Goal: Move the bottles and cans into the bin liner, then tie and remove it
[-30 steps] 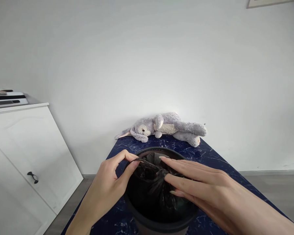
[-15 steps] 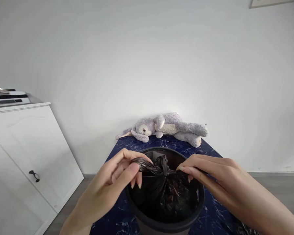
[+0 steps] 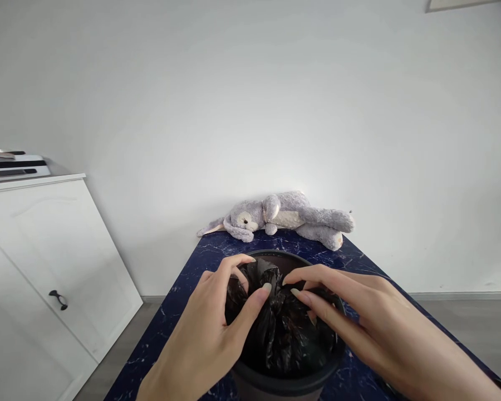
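Note:
A black plastic bag, gathered into a knot at its top, sits inside a dark round bin. My left hand is at the knot's left side, thumb and fingers apart, with the thumb tip touching the plastic. On the right of the knot, my right hand has its thumb and index tips close together, near the bag's top; whether plastic is between them is hard to make out.
The bin stands on a blue marble-patterned table. A grey plush rabbit lies along its far edge against the wall. A white cabinet with items on top stands at the left.
Both hands have moved inward to the knot. My left hand has let go of the twisted strand of bag and opened. The right fingertips have shifted left.

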`<control>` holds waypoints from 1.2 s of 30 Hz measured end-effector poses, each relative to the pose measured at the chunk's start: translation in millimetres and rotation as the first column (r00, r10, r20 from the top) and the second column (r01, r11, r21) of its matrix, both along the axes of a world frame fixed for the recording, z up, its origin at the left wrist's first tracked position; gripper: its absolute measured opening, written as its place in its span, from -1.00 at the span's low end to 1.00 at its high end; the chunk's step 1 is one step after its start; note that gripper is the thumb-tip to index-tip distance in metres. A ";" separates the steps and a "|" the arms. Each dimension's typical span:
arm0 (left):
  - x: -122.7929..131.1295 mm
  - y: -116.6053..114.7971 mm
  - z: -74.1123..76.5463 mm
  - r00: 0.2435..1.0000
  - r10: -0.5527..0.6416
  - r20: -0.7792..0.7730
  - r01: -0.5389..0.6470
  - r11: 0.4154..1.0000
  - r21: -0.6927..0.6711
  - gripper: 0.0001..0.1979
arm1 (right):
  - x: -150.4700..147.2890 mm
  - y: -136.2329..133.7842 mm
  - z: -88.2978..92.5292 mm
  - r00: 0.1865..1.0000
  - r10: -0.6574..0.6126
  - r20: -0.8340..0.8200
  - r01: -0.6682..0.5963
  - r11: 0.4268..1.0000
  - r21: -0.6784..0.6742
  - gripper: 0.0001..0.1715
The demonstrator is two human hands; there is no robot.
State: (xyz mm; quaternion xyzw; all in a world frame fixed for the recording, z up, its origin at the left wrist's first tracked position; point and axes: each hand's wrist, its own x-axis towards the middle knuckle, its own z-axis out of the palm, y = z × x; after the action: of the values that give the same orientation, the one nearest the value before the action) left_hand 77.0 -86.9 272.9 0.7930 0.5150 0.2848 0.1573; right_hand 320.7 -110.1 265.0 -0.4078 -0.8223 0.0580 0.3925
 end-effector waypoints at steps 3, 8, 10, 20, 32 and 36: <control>-3.4 0.1 -2.5 0.997 -0.010 -0.073 0.011 1.000 0.005 -0.56 | -1.1 -0.9 -1.7 1.000 -0.005 0.007 0.005 1.000 0.018 -0.71; -3.4 -2.8 1.9 0.998 -0.055 -0.031 0.052 0.995 -0.090 -0.56 | -2.8 -3.0 -4.0 1.000 -0.003 0.010 0.003 1.000 0.025 -0.67; -2.5 -3.2 5.8 0.997 -0.068 0.044 0.073 0.989 -0.127 -0.56 | -3.3 -3.4 -4.0 1.000 0.005 0.005 -0.005 1.000 -0.001 -0.65; -6.7 11.0 7.7 0.964 0.056 0.261 -0.064 0.998 0.024 -0.59 | -2.3 -0.5 -4.0 1.000 0.014 0.008 -0.013 0.996 -0.087 -0.69; -29.3 26.5 7.1 0.982 0.162 0.098 -0.180 0.959 0.221 -0.71 | 13.0 3.2 -7.5 0.993 -0.111 0.043 0.118 0.971 -0.209 -0.73; -32.3 32.2 6.5 0.985 0.157 0.073 -0.169 0.964 0.205 -0.71 | 27.3 5.7 -12.9 0.981 -0.184 0.058 0.192 0.960 -0.204 -0.66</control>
State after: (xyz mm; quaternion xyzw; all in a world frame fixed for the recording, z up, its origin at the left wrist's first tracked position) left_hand 44.7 -54.7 279.4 0.7518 0.5408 0.3720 0.0628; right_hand 347.9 -104.4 252.1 -0.5240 -0.7766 0.0987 0.3355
